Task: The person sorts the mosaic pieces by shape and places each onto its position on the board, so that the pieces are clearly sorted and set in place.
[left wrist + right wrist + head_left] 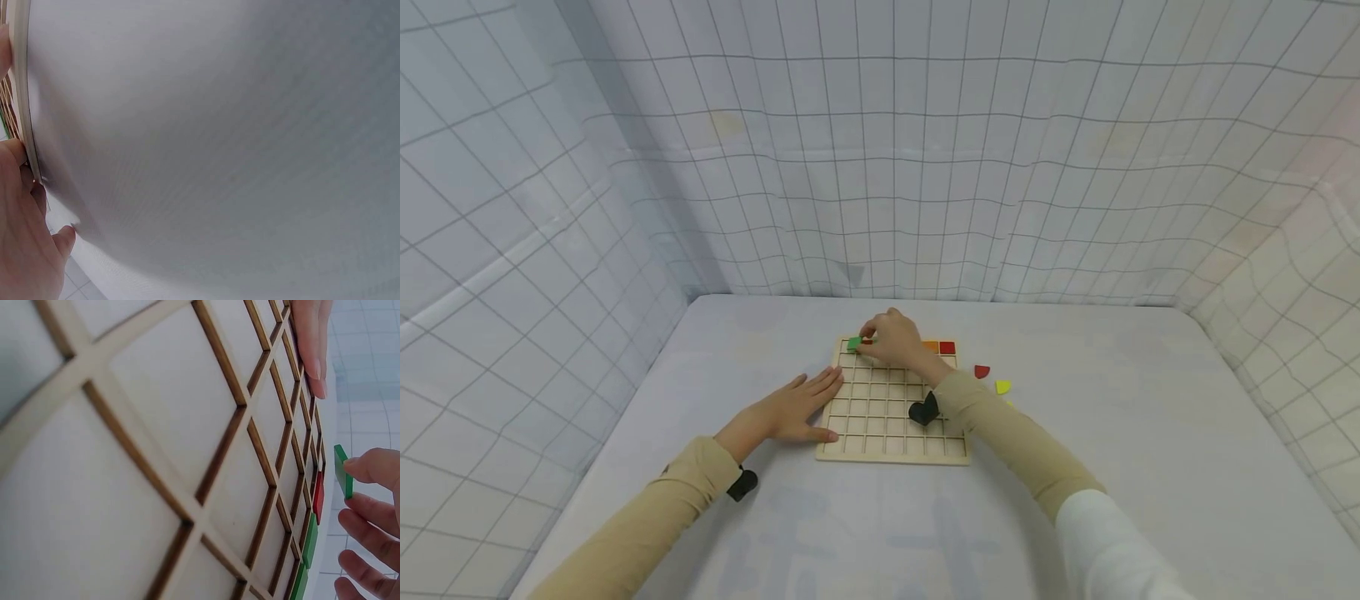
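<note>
A pale wooden grid board [877, 408] lies on the white table. Thumb and forefinger of my right hand [892, 339] pinch a thin green square tile [344, 472] over the board's far left corner. In the right wrist view a red tile [319, 497] and two green tiles [309, 540] sit in cells along the far row. At that row's right end are an orange tile [931, 346] and a red tile [947, 347]. My left hand [793, 408] rests at the board's left edge, fingers spread, with fingertips and thumb on the rim.
To the right of the board lie a loose red rounded piece [982, 371] and a yellow one [1003, 387]; another bit of yellow shows beside the right sleeve [1022, 442]. White grid-patterned curtains [895, 208] enclose the table at the back and sides.
</note>
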Motion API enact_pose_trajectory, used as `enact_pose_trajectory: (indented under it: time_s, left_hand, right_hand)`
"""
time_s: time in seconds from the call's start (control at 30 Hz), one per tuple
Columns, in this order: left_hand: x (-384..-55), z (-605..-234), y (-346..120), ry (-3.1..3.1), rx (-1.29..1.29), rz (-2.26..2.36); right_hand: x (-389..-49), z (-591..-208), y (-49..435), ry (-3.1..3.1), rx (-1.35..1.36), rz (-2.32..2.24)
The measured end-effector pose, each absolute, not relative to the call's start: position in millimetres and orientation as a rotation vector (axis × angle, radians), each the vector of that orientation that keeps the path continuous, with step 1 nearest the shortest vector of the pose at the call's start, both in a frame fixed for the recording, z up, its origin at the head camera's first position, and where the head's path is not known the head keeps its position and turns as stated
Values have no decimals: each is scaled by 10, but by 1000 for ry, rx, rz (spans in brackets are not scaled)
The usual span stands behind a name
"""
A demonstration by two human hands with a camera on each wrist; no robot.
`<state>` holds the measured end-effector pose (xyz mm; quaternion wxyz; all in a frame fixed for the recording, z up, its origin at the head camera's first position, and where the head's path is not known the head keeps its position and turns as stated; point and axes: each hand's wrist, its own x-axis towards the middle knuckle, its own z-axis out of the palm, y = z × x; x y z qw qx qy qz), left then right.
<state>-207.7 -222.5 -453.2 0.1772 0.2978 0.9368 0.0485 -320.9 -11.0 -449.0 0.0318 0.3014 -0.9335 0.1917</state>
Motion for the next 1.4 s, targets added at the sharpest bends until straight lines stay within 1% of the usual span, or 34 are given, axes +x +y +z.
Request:
enact_pose_trajectory:
  time_s: [1.4]
  left_hand:
    - [-2062, -4494, -2200, 2648, 838, 115]
  right_hand:
    - [-3227, -4534, -273, -2985, 848, 585]
